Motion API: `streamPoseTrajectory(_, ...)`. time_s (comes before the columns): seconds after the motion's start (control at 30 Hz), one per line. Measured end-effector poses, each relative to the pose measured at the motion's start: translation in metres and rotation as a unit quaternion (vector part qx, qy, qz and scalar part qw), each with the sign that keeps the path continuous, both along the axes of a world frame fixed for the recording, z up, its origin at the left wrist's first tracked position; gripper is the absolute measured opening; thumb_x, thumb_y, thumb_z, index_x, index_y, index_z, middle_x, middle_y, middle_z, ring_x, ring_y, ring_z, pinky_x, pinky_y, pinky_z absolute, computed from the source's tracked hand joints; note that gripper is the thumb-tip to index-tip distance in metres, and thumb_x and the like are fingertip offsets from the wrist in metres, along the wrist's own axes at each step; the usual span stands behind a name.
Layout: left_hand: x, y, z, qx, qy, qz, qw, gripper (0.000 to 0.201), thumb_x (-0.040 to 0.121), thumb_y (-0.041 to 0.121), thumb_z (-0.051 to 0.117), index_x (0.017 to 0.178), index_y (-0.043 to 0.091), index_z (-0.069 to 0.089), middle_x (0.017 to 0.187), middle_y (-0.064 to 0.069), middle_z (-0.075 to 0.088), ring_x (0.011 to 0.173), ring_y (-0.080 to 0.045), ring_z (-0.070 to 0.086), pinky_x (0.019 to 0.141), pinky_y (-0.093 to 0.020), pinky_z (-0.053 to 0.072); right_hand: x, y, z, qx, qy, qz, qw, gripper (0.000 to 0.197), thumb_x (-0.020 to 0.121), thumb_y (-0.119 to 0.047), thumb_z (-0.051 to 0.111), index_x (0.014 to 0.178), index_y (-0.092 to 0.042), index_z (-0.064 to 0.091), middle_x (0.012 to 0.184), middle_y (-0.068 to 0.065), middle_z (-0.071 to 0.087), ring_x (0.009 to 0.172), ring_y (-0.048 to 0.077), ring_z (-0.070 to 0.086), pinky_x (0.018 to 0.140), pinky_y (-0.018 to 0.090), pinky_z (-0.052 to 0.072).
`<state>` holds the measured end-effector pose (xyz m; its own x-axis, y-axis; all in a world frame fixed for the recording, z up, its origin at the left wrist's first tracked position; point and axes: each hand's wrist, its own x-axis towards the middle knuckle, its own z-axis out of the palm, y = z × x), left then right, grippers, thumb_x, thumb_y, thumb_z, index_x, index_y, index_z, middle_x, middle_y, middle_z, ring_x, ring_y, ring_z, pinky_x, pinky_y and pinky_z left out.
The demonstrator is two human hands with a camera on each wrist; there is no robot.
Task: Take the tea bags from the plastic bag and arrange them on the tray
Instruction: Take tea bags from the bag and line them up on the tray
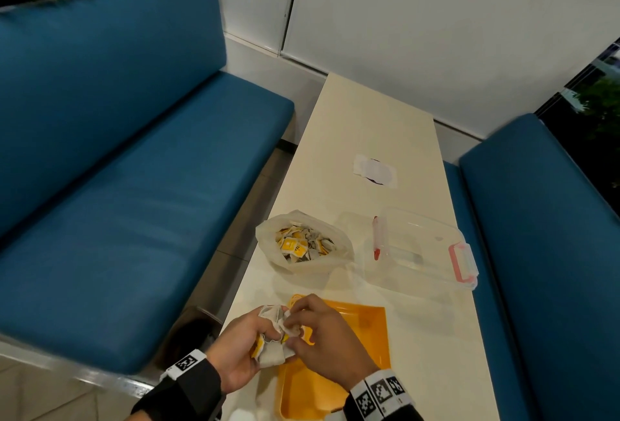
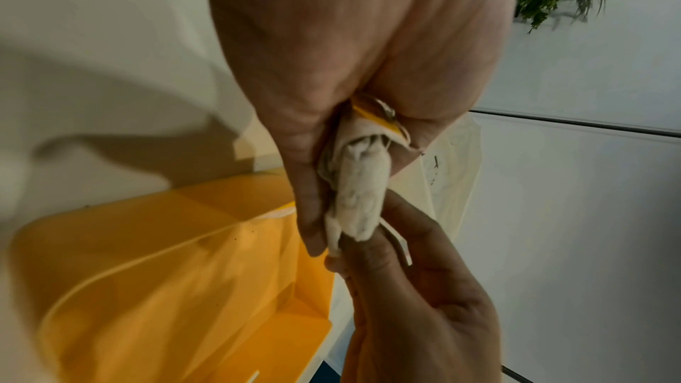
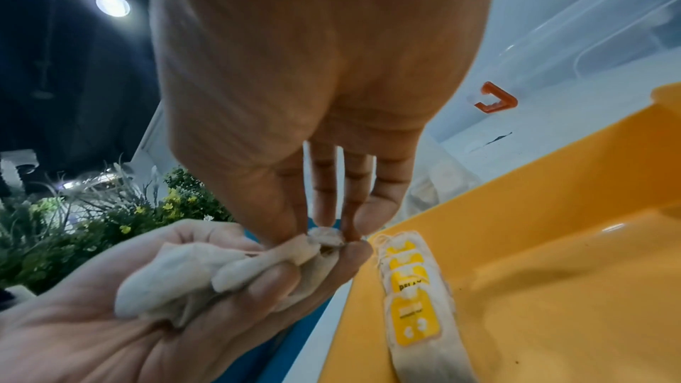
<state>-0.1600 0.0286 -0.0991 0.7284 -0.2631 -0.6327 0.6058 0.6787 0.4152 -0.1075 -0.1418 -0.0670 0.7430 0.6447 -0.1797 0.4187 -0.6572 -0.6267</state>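
Left hand [image 1: 242, 340]: palm up, grip closed round a bunch of tea bags [image 1: 272, 336], white paper pouches, crumpled, with strings and yellow tags. Right hand [image 1: 327, 330]: grip narrow, fingertips [image 3: 355, 223] pinching the end of 1 pouch at the top of that bunch; both hands meet over the near left edge of the tray [image 1: 369, 330]. Tray: orange-yellow plastic, raised rim, lying flat on the worktop [image 1: 419, 336]; the right wrist view shows a short row of tea bags on the tray [image 3: 412, 299] along its edge, yellow tags overlapping, exact count unclear. Plastic bag [image 1: 303, 243]: translucent white, mouth open upward, standing on the worktop beyond the tray and apart from it, holding a heap of further tea bags with yellow-and-white tags. Clear container [image 1: 422, 249]: transparent plastic box with pink clip handles, just to the right of the bag, nothing of it between hands and tray. White label [image 1: 375, 170]: stuck flat to the worktop farther back. Worktop: long, narrow, cream. Blue benches [image 1: 117, 169]: padded seating on both sides. Wall [image 1: 419, 18]: white panels behind; green foliage at the upper corners.
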Motion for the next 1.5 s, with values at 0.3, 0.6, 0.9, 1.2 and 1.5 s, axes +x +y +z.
streamPoseTrajectory(0.3,0.0,0.004,0.004,0.008,-0.009,0.003,1.0,0.048,0.075,-0.019,0.042,0.113,-0.001,0.065,0.104,-0.025,0.069,0.094,-0.037,0.066,0.086,-0.051,0.059,0.002,0.005,0.001,0.023,0.033,-0.096,0.995,0.022,0.083,-0.027,0.075,0.105,-0.023,0.076,0.107,-0.016,0.058,0.098,0.001,0.059,0.076,0.012,0.049)
streamPoseTrajectory(0.6,-0.001,0.009,0.002,0.04,0.011,0.011,0.999,0.05,0.077,-0.017,0.044,0.121,-0.002,0.063,0.111,-0.027,0.071,0.098,-0.04,0.069,0.089,-0.048,0.056,0.006,0.006,0.004,0.031,-0.042,-0.139,0.989,0.01,0.089,-0.019,0.067,0.094,-0.02,0.076,0.101,-0.014,0.06,0.092,0.001,0.06,0.078,0.015,0.047)
streamPoseTrajectory(0.9,-0.001,0.021,0.0,0.016,0.029,0.031,0.999,0.05,0.082,-0.017,0.042,0.127,0.002,0.056,0.117,-0.028,0.07,0.108,-0.044,0.069,0.088,-0.05,0.059,0.026,-0.01,0.008,0.072,0.051,-0.221,0.971,0.01,0.087,-0.017,0.072,0.081,-0.025,0.075,0.084,-0.009,0.069,0.082,0.003,0.064,0.073,0.014,0.049)
streamPoseTrajectory(1.2,0.002,0.02,-0.012,0.031,0.041,0.035,0.998,0.054,0.077,-0.018,0.046,0.126,0.001,0.059,0.125,-0.029,0.066,0.118,-0.046,0.064,0.105,-0.059,0.048,0.023,-0.023,-0.012,0.069,0.181,-0.245,0.95,0.006,0.094,-0.008,0.057,0.092,-0.011,0.062,0.065,0.009,0.071,0.064,0.013,0.067,0.071,0.028,0.053)
streamPoseTrajectory(1.5,0.007,0.011,-0.006,0.029,0.014,0.021,0.999,0.051,0.077,-0.018,0.045,0.123,-0.001,0.06,0.122,-0.027,0.068,0.114,-0.044,0.066,0.092,-0.05,0.056,0.009,-0.021,-0.037,-0.025,0.272,-0.211,0.938,0.014,0.089,-0.003,0.061,0.089,-0.017,0.059,0.065,0.004,0.07,0.052,0.007,0.063,0.048,0.018,0.044)
